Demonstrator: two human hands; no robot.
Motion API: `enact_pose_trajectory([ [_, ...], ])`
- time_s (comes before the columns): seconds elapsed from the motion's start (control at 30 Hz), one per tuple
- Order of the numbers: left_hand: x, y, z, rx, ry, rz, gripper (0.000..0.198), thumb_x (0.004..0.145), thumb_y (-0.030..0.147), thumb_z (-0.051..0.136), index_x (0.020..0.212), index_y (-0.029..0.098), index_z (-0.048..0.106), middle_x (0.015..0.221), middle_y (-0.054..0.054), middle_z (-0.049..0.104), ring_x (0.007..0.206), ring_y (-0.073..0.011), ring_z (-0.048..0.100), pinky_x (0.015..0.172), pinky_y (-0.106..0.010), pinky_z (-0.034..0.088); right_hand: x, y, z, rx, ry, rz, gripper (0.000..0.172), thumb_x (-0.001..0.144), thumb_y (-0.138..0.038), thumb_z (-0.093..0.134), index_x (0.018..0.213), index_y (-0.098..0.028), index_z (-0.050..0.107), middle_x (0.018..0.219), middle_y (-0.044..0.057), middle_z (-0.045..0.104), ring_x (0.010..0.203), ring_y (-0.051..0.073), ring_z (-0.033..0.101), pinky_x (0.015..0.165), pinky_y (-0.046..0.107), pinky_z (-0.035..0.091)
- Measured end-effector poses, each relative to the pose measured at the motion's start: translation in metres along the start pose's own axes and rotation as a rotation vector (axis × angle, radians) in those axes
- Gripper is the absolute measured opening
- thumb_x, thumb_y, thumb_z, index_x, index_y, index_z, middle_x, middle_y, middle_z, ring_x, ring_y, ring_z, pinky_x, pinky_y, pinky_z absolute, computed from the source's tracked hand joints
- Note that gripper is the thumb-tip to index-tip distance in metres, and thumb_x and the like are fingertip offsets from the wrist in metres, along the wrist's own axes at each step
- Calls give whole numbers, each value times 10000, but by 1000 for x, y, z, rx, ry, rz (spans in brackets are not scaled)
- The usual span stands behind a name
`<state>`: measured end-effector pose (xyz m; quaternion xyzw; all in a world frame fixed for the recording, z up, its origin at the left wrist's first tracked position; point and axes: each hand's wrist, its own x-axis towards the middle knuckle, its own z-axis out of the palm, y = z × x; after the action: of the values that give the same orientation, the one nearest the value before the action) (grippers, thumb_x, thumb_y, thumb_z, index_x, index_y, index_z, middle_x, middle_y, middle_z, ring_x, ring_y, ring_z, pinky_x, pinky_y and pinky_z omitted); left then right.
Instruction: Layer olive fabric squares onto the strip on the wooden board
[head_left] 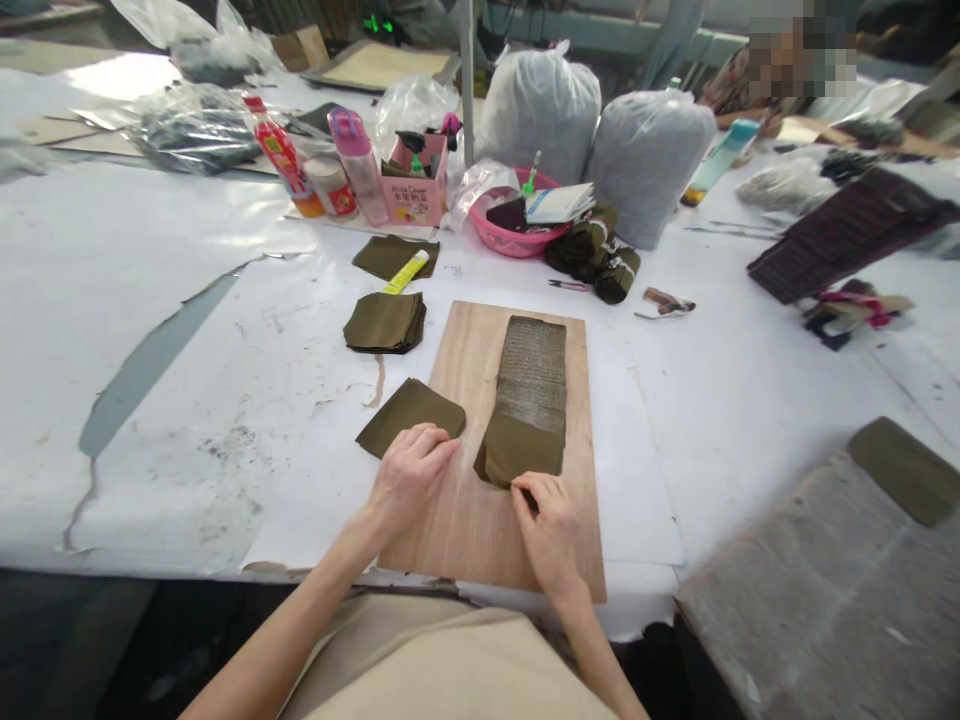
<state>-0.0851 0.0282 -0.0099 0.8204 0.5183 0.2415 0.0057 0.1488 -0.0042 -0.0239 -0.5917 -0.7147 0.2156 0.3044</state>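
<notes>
A wooden board (465,510) lies at the table's front edge. On it is a long strip of overlapped olive pieces (531,370) with speckled, whitish edges; a smooth olive piece (521,450) covers its near end. My right hand (546,515) pinches the near edge of that smooth piece between thumb and finger. My left hand (416,465) has its fingers pressed together at the right corner of another olive piece (409,415), which lies partly over the board's left edge. Whether it grips that corner is hard to tell.
Olive stacks (384,322) and a yellow tube (407,271) lie behind on the left. Bottles, a pink box (416,195), a pink basket (514,240) and stuffed bags (540,110) stand farther back. A grey board (817,580) juts in at right.
</notes>
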Motion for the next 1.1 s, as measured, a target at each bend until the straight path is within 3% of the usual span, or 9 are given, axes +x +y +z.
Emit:
enact_pose_trajectory([
  [0.2,1,24,11,-109,7,83,169,959,136,496,1038,157,644,981,-66,659,1009,-213,575,848,-344,491,7,5,-8,130,-34,135,97,884,-203,551,828,-219,629,856,20,664,846,186,581,765,313,456],
  [0.5,2,37,14,-136,37,120,156,950,136,512,1037,154,640,1019,-69,661,1049,-205,580,906,-347,497,10,9,-5,231,-76,257,103,850,-242,547,789,-213,624,798,8,643,773,171,582,708,291,447],
  [0.63,10,38,26,-56,-109,243,184,972,170,490,1099,161,624,1155,-73,643,1185,-213,541,990,-354,463,10,9,-6,254,-77,281,110,843,-257,539,776,-214,615,791,12,644,758,173,580,690,289,440],
  [0.8,32,37,44,152,-250,233,286,974,251,511,1225,127,571,1296,-119,586,1149,-233,555,946,-371,464,9,14,-12,417,-81,340,131,829,-306,551,783,-195,602,729,-3,616,672,147,549,636,263,431],
  [0.93,43,37,50,261,-287,236,403,981,283,483,1328,79,504,1426,-156,487,1141,-241,546,901,-373,461,8,30,-29,694,44,439,171,804,-358,602,802,-188,599,727,-17,612,683,133,549,655,251,451],
  [1.1,43,37,51,272,-274,261,396,971,294,494,1300,76,536,1409,-165,506,1114,-244,556,880,-370,447,-4,57,-82,900,406,540,237,756,-361,645,920,-190,646,855,24,681,808,167,617,753,304,496],
])
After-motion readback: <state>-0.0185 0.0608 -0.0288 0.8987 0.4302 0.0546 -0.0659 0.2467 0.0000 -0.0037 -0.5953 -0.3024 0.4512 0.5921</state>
